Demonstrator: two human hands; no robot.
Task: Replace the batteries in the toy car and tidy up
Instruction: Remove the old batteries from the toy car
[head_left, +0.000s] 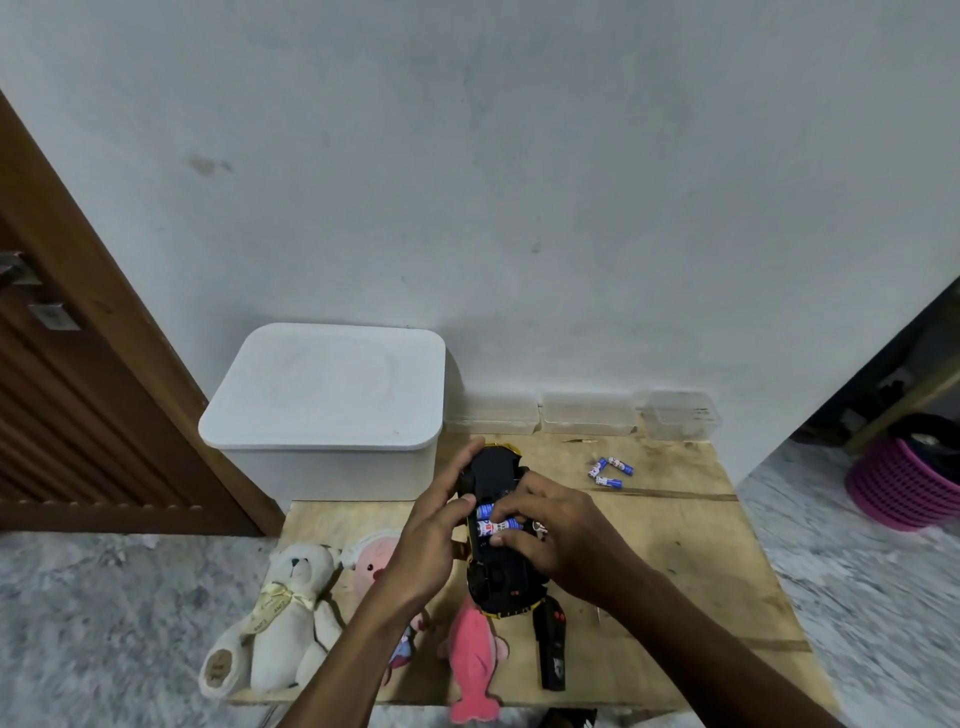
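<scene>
The toy car (493, 473) is upside down, its black underside up and yellow body showing at the edges, held above the wooden board (675, 545). My left hand (434, 540) grips its left side, thumb near the battery bay. My right hand (550, 540) has its fingers curled over blue-and-white batteries (491, 519) in the open bay. Three loose batteries (609, 472) of the same kind lie on the board to the right. A black remote control (551, 654) lies near the board's front edge.
A large white lidded bin (327, 405) stands at the back left. Three clear lidded boxes (587, 413) line the wall. A white teddy bear (291, 618), a pink plush (376, 556) and a pink fish toy (470, 660) lie at the front left. A pink basket (904, 483) sits far right.
</scene>
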